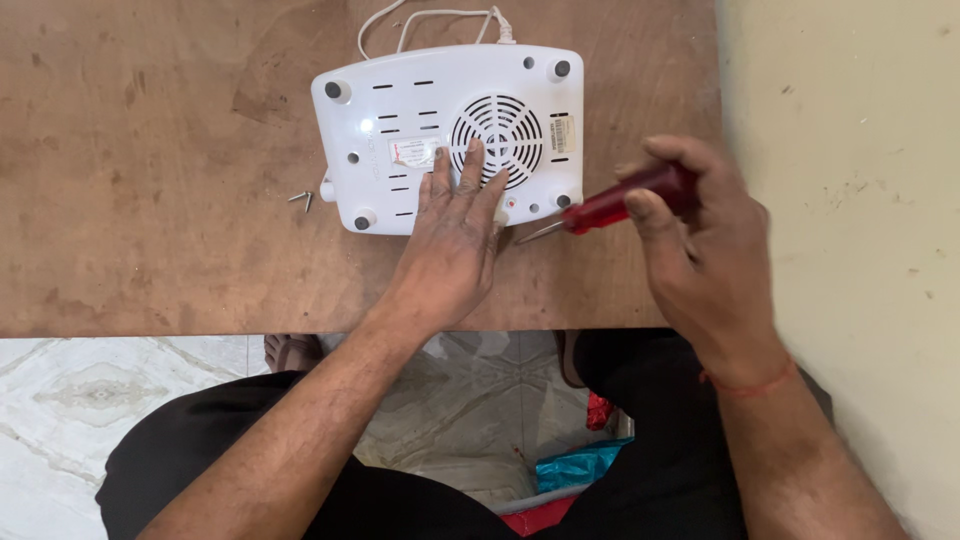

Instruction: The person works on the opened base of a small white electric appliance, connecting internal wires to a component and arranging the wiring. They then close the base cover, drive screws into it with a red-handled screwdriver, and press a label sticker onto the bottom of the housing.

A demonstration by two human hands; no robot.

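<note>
A white flat appliance (400, 100) lies upside down on a brown wooden table (150, 200), showing a round fan grille, slots, rubber feet and labels. My left hand (455, 235) rests flat on its near edge, fingers spread beside the grille. My right hand (700, 250) grips a red-handled screwdriver (610, 208), whose metal tip points left and hovers just off the appliance's near right corner.
Two loose screws (302, 198) lie on the table left of the appliance. A white cord (430, 18) runs off its far side. A pale wall (850, 150) stands on the right. Below the table edge are a tiled floor (90, 400), my legs and some red and blue wrappers (575, 465).
</note>
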